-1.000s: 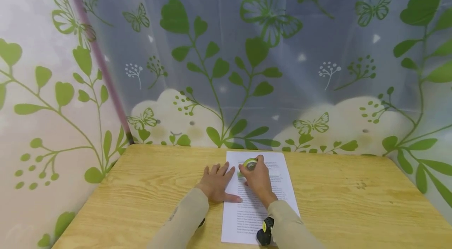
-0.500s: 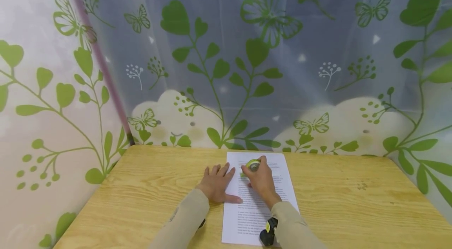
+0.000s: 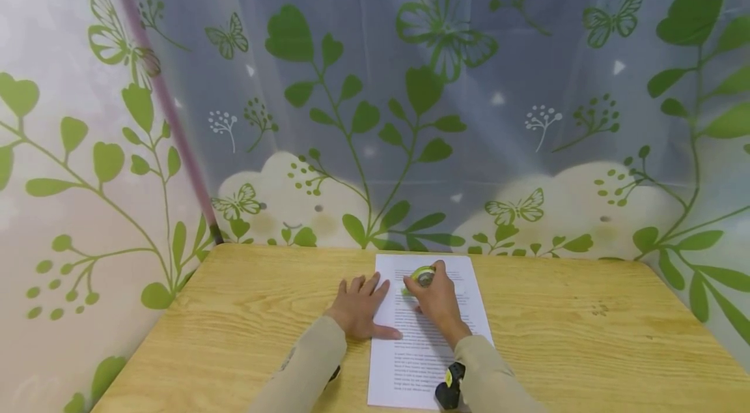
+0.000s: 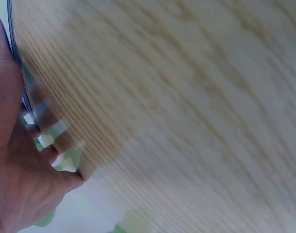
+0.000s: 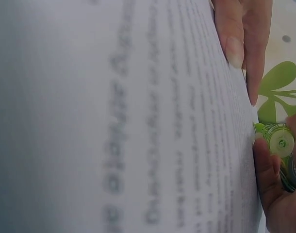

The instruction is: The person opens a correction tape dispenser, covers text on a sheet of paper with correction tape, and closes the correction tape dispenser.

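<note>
A sheet of printed paper [image 3: 382,374] lies upright on the wooden table. My left hand [image 3: 357,312] rests on its left edge with the fingers spread and the thumb stretched onto the text; the left wrist view shows this hand [image 4: 29,182] flat at the table surface. In my right hand [image 3: 439,302] I grip a round green correction tape [image 3: 423,275], tip down at the upper lines of text. The right wrist view shows its clear casing and pale reel [image 5: 281,142] between the fingers, right at the paper. My palm hides part of the casing.
The wooden table [image 3: 263,289] stretches to both sides of the sheet. Behind it hangs a curtain [image 3: 328,107] printed with green leaves and butterflies. A black wrist device [image 3: 450,387] sits under my right sleeve, over the sheet's lower right.
My right hand has slid a short way to the right across the upper text with the correction tape. My left hand stays in place. The head view has tilted slightly.
</note>
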The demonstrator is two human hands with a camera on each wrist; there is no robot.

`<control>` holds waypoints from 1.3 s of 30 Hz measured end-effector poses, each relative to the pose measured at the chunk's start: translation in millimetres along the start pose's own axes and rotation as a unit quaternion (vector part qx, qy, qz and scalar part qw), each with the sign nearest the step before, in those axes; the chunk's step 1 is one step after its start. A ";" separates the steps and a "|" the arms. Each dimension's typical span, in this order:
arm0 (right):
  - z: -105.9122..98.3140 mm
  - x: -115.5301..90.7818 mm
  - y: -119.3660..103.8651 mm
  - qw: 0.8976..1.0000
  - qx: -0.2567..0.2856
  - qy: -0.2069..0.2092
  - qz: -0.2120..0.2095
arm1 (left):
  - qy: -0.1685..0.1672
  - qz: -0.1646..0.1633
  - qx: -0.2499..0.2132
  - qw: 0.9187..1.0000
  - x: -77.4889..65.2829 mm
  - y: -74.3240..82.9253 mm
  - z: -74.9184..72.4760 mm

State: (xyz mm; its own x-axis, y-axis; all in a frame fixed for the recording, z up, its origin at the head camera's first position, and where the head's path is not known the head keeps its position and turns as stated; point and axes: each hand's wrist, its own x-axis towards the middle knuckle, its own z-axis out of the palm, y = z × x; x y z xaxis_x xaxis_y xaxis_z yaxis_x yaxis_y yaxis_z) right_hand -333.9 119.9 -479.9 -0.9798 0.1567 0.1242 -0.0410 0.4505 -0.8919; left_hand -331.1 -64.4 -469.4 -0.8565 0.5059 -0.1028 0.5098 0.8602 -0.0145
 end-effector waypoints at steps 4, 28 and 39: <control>-1.8 -0.3 1.3 1.000 0.001 0.004 -0.001 | 0.001 -0.002 0.005 1.000 4.3 -2.0 7.5; -21.2 0.0 8.6 1.000 -0.019 0.010 0.015 | -0.002 0.006 -0.016 1.000 -3.9 2.6 -6.0; -28.5 -0.8 14.2 1.000 -0.010 0.014 0.021 | -0.006 0.005 -0.023 1.000 -4.9 2.7 -7.1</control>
State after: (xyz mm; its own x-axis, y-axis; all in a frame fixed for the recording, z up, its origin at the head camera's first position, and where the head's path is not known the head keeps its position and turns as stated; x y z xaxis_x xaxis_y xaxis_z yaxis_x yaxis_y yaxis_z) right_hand -328.1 151.2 -480.3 -0.9746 0.2005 0.0993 0.0041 0.4597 -0.8881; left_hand -326.1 -64.1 -461.9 -0.8503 0.5135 -0.1154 0.5136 0.8575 0.0315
